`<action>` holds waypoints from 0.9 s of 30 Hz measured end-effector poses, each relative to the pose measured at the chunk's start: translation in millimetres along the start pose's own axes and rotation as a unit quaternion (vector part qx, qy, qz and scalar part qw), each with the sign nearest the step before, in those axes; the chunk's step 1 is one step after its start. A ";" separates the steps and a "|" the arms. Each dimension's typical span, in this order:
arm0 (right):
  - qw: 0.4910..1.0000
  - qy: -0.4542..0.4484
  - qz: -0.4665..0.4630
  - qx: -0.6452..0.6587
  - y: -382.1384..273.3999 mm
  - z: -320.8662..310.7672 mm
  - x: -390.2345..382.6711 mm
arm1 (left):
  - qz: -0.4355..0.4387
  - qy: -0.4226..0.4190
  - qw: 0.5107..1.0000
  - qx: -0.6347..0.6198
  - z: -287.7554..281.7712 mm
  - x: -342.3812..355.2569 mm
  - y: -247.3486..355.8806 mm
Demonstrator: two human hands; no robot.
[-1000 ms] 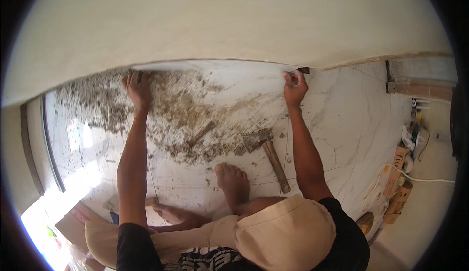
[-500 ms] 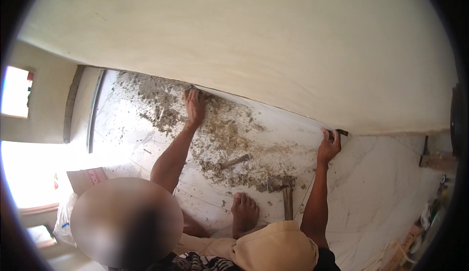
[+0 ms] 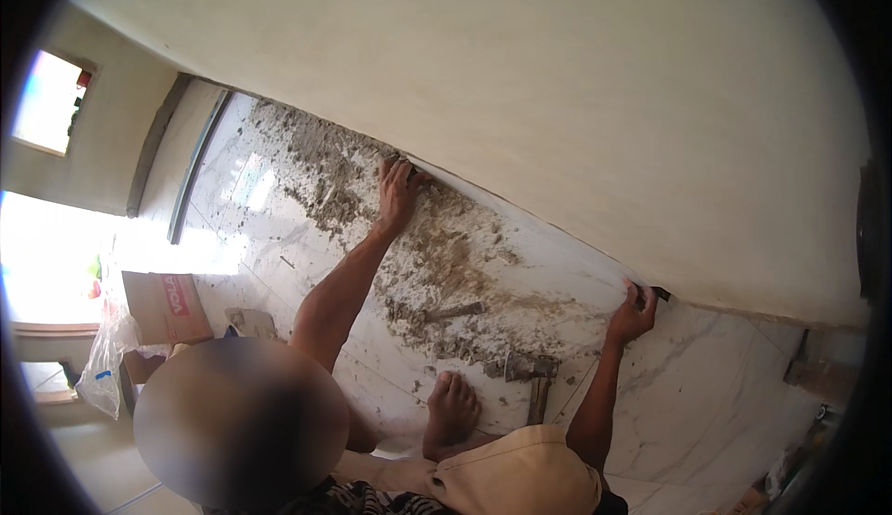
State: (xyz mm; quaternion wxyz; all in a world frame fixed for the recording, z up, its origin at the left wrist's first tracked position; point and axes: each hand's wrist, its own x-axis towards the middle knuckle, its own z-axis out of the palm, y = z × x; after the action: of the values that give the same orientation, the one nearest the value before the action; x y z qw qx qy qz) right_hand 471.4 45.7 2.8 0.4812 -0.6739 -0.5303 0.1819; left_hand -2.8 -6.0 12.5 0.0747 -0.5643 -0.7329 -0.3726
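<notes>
A long white tile strip stands along the foot of the wall between my hands. My left hand grips its left end, fingers curled over the top edge, above crumbled mortar. At the right end my right hand is closed round the strip, thumb and fingers bent. A small dark piece sticks out past those fingertips; its kind cannot be made out. Grey-brown mortar lies scattered over the floor below the strip. On it rests a slim tool with a handle. Nearer my foot lies a wood-handled hammer.
The cream wall rises along the far side. A straight metal bar lies at the left. A cardboard box and a clear plastic bag stand at the lower left. My bare foot is on the marbled tile floor.
The view has turned, so the wall's foot slopes down more steeply to the right. Both hands remain at the two ends of the strip. More of the cardboard box shows.
</notes>
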 end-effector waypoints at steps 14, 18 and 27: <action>0.996 -0.037 0.019 0.081 4.0 -1.0 -0.5 | -0.186 -0.319 0.928 -0.040 -31.7 44.6 -9.6; 0.991 -0.063 0.056 0.103 9.5 -7.2 2.6 | -0.150 -0.340 0.927 -0.044 -45.3 69.5 -12.3; 0.979 -0.193 -0.042 -0.041 9.0 -82.5 -20.2 | -0.187 -0.365 0.912 0.015 -93.2 30.7 23.8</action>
State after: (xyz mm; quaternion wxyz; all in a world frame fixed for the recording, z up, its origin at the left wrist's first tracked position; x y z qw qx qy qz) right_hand 531.1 -9.6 28.6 0.3491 -0.6223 -0.6478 0.2668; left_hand -21.6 -39.0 106.0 -0.2601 -0.5126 -0.8068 -0.1365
